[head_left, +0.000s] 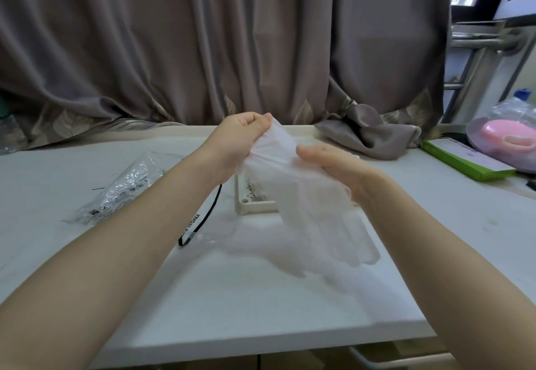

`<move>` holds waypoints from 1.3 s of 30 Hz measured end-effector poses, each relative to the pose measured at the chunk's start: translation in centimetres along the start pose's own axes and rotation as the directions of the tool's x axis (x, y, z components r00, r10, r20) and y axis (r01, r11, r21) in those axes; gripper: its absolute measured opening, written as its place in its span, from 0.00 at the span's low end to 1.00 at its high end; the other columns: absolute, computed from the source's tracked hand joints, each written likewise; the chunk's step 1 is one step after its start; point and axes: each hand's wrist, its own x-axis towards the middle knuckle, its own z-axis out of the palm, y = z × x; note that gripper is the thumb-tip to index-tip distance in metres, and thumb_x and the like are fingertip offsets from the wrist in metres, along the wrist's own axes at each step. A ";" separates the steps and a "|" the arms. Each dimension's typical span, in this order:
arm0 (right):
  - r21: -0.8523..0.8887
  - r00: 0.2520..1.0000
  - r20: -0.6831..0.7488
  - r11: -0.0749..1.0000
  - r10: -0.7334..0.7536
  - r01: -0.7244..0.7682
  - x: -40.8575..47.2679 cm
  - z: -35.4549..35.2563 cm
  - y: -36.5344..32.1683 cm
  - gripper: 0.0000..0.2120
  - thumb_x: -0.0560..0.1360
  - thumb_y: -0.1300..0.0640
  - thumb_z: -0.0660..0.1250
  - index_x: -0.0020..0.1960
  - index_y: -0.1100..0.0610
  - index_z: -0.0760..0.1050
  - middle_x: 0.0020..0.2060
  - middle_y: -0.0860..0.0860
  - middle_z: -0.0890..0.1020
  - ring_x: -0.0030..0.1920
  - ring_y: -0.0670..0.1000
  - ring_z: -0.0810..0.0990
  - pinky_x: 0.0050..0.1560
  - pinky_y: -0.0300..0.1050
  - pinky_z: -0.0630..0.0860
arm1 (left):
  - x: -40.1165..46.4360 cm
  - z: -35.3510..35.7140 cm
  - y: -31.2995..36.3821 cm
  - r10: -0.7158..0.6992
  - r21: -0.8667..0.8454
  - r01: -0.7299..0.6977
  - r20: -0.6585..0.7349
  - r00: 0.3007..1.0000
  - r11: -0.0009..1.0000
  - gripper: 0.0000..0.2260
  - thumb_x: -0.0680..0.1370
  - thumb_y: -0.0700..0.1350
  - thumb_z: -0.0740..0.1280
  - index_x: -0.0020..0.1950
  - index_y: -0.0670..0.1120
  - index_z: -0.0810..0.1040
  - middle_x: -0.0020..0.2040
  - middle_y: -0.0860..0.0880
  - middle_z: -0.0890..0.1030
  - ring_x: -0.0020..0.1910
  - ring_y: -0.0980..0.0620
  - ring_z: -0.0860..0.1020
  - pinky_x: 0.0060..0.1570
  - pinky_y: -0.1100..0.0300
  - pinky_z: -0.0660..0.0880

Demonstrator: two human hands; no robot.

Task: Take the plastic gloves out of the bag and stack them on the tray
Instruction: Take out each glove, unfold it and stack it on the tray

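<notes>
A translucent white plastic glove [313, 216] hangs in the air above the table, cuff up and fingers pointing down toward me. My left hand [240, 140] pinches the bunched cuff at its top left. My right hand [333, 163] holds the glove's right side, thumb on top. Behind and under the glove sits a small white tray [246, 201], mostly hidden by the glove. A clear plastic bag [116, 192] with black print lies flat on the table to the left. A second clear bag [200, 239] with a black drawstring lies under my left forearm.
The white table [232, 297] ends at a front edge close to me. Grey curtains [203, 50] hang behind, with a bundle of cloth [371, 134] on the table's back right. A green box [464, 160] and a bowl with a pink object [504, 137] stand at the far right.
</notes>
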 end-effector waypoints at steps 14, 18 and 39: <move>-0.022 0.917 -0.397 0.999 -0.036 0.030 2.1 -9.2 1.2 0.08 0.77 0.59 0.64 0.51 0.62 0.79 0.37 0.53 0.84 0.36 0.50 0.82 0.40 0.44 0.79 | 6.4 2.0 -2.7 -0.084 0.082 0.086 -0.027 0.996 0.993 0.11 0.78 0.46 0.65 0.36 0.46 0.71 0.30 0.50 0.69 0.27 0.55 0.65 0.22 0.67 0.62; -0.432 0.848 -0.476 0.902 -0.234 0.006 5.3 -12.2 0.2 0.09 0.77 0.58 0.65 0.51 0.62 0.79 0.38 0.53 0.79 0.38 0.51 0.76 0.38 0.43 0.72 | 10.0 1.9 -3.5 -0.082 0.247 0.088 -0.034 0.996 0.965 0.13 0.78 0.45 0.65 0.36 0.47 0.68 0.31 0.51 0.64 0.26 0.56 0.62 0.23 0.66 0.56; -0.977 0.932 0.206 -0.016 -0.297 0.210 6.4 -15.1 6.9 0.15 0.69 0.69 0.61 0.51 0.57 0.79 0.52 0.52 0.79 0.54 0.56 0.75 0.53 0.45 0.67 | 8.7 -0.8 -9.6 -0.137 0.904 -0.356 0.393 0.909 0.237 0.10 0.73 0.64 0.59 0.44 0.58 0.69 0.57 0.60 0.77 0.73 0.61 0.52 0.72 0.53 0.37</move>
